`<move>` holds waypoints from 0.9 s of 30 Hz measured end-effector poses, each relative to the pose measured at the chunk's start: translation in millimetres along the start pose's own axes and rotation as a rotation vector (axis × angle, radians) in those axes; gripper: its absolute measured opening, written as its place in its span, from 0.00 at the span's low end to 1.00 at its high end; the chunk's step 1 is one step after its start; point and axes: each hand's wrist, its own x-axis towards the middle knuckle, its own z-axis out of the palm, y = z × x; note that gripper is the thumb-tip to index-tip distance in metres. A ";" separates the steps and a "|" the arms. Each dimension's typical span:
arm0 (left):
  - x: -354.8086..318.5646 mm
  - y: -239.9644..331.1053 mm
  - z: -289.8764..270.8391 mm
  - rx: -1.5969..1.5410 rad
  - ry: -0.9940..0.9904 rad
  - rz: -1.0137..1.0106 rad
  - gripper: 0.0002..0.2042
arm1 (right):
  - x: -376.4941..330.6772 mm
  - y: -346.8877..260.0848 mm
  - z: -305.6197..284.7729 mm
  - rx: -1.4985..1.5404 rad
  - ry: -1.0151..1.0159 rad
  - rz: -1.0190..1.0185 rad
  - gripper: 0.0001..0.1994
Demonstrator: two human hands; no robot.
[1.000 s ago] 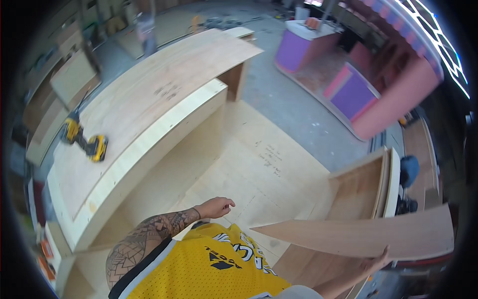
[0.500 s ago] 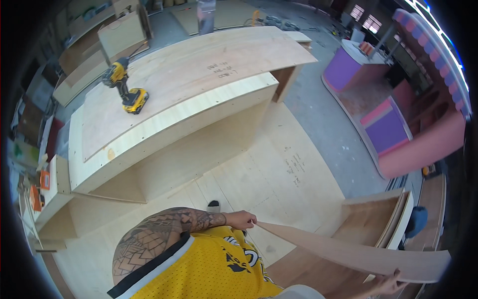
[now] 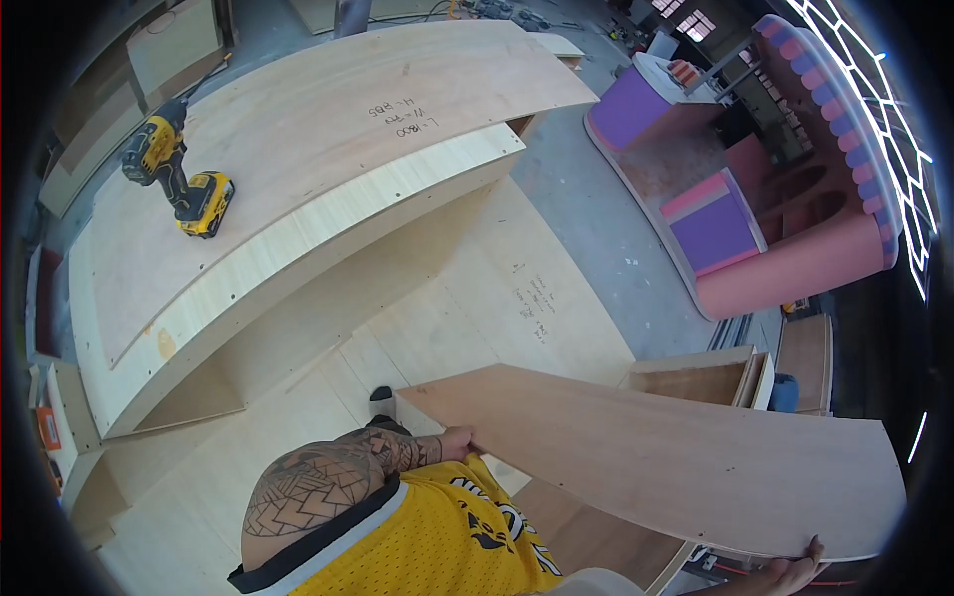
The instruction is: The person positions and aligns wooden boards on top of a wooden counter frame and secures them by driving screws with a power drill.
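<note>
Left hand (image 3: 459,441): closed on the near-left end of the thin plywood panel (image 3: 656,462), fingers curled under its edge, at about 6 o'clock.
Right hand (image 3: 790,574): at 5 o'clock, fingertips hooked over the near-right edge of the same panel; palm mostly out of view.
Panel position: carried in the air in front of the chest, nearly flat, a little above the floor pieces.
Long axis: from 7 o'clock to 4 o'clock, across the body; left end narrower, right end wide.
Nearer hand: both at the near edge, one at each end; the whole sheet extends away toward 12 o'clock.
Surface below: pale plywood floor panel (image 3: 467,298) with pencil marks; one shoe (image 3: 381,400) visible on it.
Further, 10 o'clock: long curved plywood counter (image 3: 298,169), with yellow cordless drill (image 3: 179,179) lying on top.
Further, 2 o'clock: pink and purple curved booth (image 3: 755,219) on grey concrete floor (image 3: 596,209).
Room: workshop, more boards along the far rim.
</note>
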 end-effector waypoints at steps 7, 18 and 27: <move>-12.0 52.8 84.4 -0.230 -0.330 -0.034 0.17 | 4.8 -49.1 -13.8 0.022 0.037 -0.103 0.28; -186.0 118.7 339.0 0.051 -0.973 0.198 0.24 | 22.2 -26.4 -58.2 0.150 0.103 -0.090 0.27; -313.4 206.5 362.3 0.048 -1.104 0.658 0.23 | 52.5 33.1 -73.9 0.276 0.133 -0.043 0.28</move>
